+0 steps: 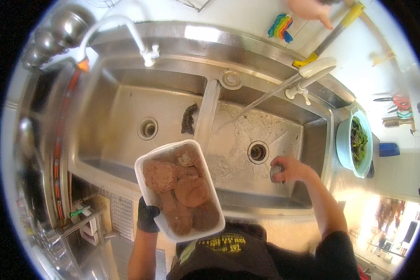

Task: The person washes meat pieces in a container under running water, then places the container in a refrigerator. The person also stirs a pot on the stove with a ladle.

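My left hand (148, 215), in a black glove, holds a white plastic tub (218, 213) tilted over the sink's front edge. Brown rounded lumps (192, 190) lie inside it in liquid; I cannot tell what they are. My bare right hand (292, 169) grips a small dark grey object (277, 173), perhaps a scourer, in the right basin, just right of the drain (258, 152). Water (262, 99) runs from the right white faucet (318, 68) into the right basin (231, 164). A dark scrap (189, 119) lies in the left basin beside the divider.
A light blue basin (343, 143) of leafy greens (358, 141) stands right of the sink. Another white faucet (115, 21) arches over the left basin (161, 108). Metal bowls (71, 24) sit at upper left. A yellow-ended squeegee or scraper (329, 40) leans behind the right faucet.
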{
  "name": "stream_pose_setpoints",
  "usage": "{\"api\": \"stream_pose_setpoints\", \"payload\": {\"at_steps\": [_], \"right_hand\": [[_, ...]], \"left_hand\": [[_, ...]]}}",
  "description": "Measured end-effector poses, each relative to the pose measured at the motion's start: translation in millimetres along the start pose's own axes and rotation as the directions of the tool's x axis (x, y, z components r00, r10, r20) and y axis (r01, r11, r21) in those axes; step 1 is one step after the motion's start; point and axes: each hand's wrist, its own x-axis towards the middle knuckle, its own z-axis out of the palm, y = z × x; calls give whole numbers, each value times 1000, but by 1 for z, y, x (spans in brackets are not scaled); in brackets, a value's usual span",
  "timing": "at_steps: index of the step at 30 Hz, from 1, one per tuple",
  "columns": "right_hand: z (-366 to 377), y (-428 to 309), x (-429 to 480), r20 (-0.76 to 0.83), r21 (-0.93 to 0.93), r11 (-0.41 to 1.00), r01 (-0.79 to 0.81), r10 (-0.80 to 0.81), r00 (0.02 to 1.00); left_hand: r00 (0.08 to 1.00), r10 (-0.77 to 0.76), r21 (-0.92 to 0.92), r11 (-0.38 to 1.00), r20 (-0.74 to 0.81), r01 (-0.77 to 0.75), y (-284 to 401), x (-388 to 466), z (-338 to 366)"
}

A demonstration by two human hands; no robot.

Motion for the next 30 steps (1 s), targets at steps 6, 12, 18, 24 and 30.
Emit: {"api": "stream_pose_setpoints", "payload": {"at_steps": [6, 12, 18, 24, 30], "right_hand": [[-42, -39, -69, -204, -33, 980, 198, -201, 958], [-148, -124, -133, -502, -260, 739, 622, -653, 567], [-57, -36, 14, -249, 106, 974, 200, -169, 954], [53, 52, 152, -468, -264, 950, -169, 27, 883], [39, 48, 165, -582, 31, 999, -36, 48, 812]], "left_hand": [[999, -25, 11, 1000, 36, 24, 0, 7, -11], [998, -25, 12, 1000, 55, 25, -5, 14, -10], [999, -16, -40, 999, 50, 18, -8, 15, 0], [998, -3, 20, 1000, -61, 4, -3, 8, 0], [997, -18, -7, 1000, -77, 17, -4, 11, 1]]}}
